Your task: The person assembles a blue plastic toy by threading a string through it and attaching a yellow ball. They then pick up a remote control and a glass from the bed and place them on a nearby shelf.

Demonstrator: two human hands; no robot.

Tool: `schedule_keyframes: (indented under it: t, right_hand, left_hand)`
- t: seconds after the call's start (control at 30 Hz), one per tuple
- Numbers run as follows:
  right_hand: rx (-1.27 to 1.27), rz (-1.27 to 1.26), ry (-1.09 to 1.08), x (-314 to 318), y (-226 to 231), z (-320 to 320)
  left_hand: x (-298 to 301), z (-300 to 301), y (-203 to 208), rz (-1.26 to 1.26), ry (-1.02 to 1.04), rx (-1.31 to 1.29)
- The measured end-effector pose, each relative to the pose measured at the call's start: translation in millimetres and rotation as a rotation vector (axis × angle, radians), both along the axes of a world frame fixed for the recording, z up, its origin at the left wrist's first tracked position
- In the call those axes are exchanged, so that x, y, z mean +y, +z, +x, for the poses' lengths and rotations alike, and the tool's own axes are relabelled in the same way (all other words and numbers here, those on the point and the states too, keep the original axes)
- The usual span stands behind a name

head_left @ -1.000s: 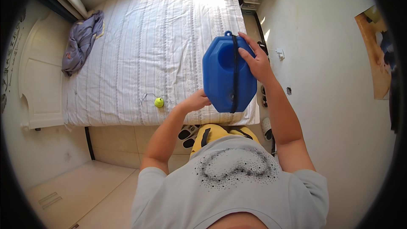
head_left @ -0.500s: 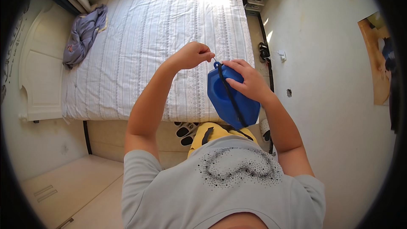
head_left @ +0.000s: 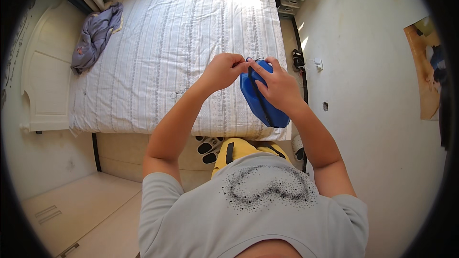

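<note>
A blue, flat, many-sided plastic case (head_left: 260, 102) with a black strap (head_left: 258, 96) running down its face is held above the near right part of the bed. My right hand (head_left: 279, 88) grips its upper right side, with the index finger stretched across the top toward the strap's upper end. My left hand (head_left: 225, 70) is closed in a pinch at the case's top corner, touching the right index fingertip. The thin cord by the case's small ring lies at those fingertips, mostly hidden. Thin dark loops of line (head_left: 178, 94) show beside my left forearm.
The bed (head_left: 158, 62) with a striped sheet fills the space ahead; a grey-purple garment (head_left: 95, 36) lies by the white headboard (head_left: 48, 76). Slippers (head_left: 208, 148) are on the floor. A plug (head_left: 318, 64) sits in the right wall, and drawers (head_left: 291, 0) stand at the far right.
The case has risen and tilted away, showing narrower. My left hand has come right, closing the gap to the right fingers. The dark line loops beside my left forearm now show.
</note>
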State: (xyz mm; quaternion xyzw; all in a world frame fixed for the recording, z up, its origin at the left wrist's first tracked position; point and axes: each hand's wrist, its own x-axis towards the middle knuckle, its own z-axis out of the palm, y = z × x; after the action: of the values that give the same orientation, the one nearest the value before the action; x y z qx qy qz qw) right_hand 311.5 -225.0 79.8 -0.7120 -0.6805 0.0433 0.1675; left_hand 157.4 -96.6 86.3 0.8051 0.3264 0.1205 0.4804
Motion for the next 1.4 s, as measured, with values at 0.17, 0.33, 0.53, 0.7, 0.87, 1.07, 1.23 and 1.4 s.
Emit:
schedule_keyframes:
  t: [0.17,0.33,0.53,0.7,0.87,1.07,1.23,1.4]
  right_hand:
    - [-0.036,0.046,-0.055,3,2,3]
    - [0.004,0.146,-0.200,5,0,12]
    - [-0.001,0.356,-0.279,11,-1,25]
    - [0.152,0.515,-0.312,17,8,46]
    - [0.226,0.628,-0.317,21,14,67]
    - [0.277,0.647,-0.435,12,19,106]
    - [0.309,0.577,-0.578,-6,-2,143]
    - [0.406,0.509,-0.680,-20,-36,154]
  left_hand:
    - [-3,-8,-4,-0.048,0.005,-0.027]
    - [-36,-21,-10,-0.190,-0.034,-0.083]
    - [-67,-18,-30,-0.272,-0.046,-0.263]
    - [-82,-17,-45,-0.426,-0.040,-0.346]
    - [-90,-29,-50,-0.498,-0.122,-0.257]
    - [-64,-104,-165,-0.222,-0.274,0.429]
    - [3,-237,-235,-0.029,0.107,0.983]
    - [113,-305,-152,0.267,0.751,1.054]
